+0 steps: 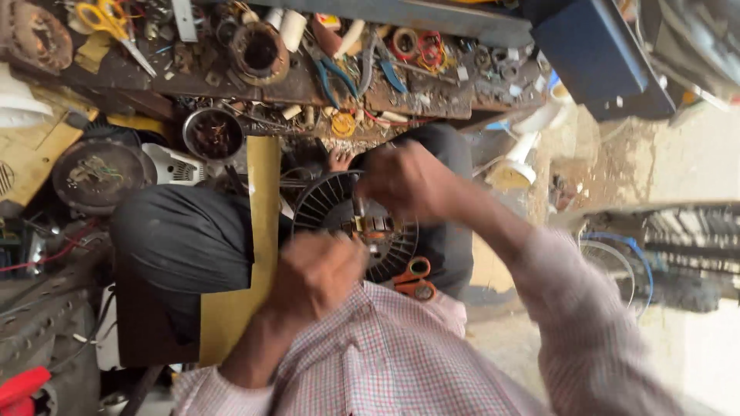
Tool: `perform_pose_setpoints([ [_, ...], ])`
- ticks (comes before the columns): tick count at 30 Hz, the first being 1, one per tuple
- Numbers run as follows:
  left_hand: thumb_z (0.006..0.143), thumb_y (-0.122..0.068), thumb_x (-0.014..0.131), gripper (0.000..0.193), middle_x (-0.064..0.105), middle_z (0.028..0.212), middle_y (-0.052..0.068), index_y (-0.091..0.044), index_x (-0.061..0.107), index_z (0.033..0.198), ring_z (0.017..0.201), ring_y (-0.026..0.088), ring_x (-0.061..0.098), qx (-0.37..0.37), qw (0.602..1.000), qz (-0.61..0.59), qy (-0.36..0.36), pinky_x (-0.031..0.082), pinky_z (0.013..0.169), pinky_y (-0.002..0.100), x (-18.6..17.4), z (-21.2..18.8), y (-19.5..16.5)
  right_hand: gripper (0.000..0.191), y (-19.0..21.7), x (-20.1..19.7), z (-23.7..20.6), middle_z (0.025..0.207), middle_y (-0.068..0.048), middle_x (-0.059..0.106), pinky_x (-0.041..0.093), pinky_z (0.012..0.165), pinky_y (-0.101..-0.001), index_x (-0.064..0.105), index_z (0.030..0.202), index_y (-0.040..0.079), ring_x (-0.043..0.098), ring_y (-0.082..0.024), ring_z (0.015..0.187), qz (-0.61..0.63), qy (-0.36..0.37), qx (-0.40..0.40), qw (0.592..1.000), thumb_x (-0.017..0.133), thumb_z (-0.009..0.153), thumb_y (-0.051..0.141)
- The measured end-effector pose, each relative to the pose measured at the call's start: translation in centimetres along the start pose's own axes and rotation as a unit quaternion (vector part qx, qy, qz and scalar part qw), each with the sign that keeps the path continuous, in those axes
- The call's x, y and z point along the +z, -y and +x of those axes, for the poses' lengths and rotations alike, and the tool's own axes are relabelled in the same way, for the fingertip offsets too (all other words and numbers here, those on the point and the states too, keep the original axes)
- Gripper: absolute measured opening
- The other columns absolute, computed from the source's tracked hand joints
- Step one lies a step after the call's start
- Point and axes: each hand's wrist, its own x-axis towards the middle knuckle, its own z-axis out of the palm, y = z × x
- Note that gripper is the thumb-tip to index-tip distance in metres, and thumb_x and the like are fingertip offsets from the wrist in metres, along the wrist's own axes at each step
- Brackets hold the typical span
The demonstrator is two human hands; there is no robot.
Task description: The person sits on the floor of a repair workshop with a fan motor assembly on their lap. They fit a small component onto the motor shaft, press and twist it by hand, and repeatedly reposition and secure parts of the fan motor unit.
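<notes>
Both grips are curled shut over the middle of the frame, though motion blur hides exactly what each pinches. Right hand sits at centre, just above and right of the round black finned motor rotor with copper windings at its hub; its fingers close on a thin metal tool whose tip points down into the hub. Left hand is clenched just below and left of that hub, touching or overlapping the rotor's lower edge; whether it holds something of its own I cannot tell. The rotor thus lies between the two grips, resting on the person's lap against dark trousers.

Just below and right of the rotor, orange-handled scissors lie against the pink checked shirt, which fills the lower centre. A yellow flat board runs upright left of the rotor.

Farther out, along the top of the frame, the cluttered wooden bench carries yellow-handled scissors at upper left, a rusty round motor housing, blue-handled pliers and a red coil of wire. Below the bench edge a small metal bowl of scraps and a dark round motor plate sit at left. A dark blue box occupies the upper right.
</notes>
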Motion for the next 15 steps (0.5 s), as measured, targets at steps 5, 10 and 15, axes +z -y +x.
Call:
perform_pose_setpoints([
  [5,0.086,-0.015,0.085,0.02,0.062,0.079,0.01,-0.002,0.07,0.084,0.064,0.026,0.057,-0.258,0.902,-0.333,-0.096,0.046,0.059,0.039,2.2,4.0,3.9,0.009,-4.9,0.0,-2.8,0.085,-0.004,0.072,0.055,0.065,-0.0374,0.076,0.091,0.016,0.07,-0.024,0.075,-0.047,-0.023,0.161,0.986,0.076,0.083,0.016],
  [10,0.072,-0.023,0.088,0.022,0.07,0.076,0.007,-0.005,0.076,0.079,0.069,0.023,0.069,-0.145,0.916,-0.165,0.336,0.053,0.064,0.038,1.5,10.1,7.5,0.019,3.0,-1.1,-3.8,0.081,-0.005,0.071,0.052,0.059,-0.0408,0.075,0.092,0.019,0.068,-0.026,0.073,-0.059,0.222,0.112,0.967,0.074,0.074,0.022],
  [15,0.094,-0.011,0.073,0.014,0.063,0.089,0.012,-0.002,0.064,0.087,0.084,0.029,0.065,-0.105,0.967,-0.219,0.084,0.054,0.078,0.038,-0.6,3.0,1.8,0.017,6.7,-1.7,-1.6,0.074,-0.012,0.061,0.048,0.059,-0.0439,0.067,0.087,0.005,0.063,-0.029,0.069,0.051,0.127,0.008,0.991,0.072,0.079,0.019],
])
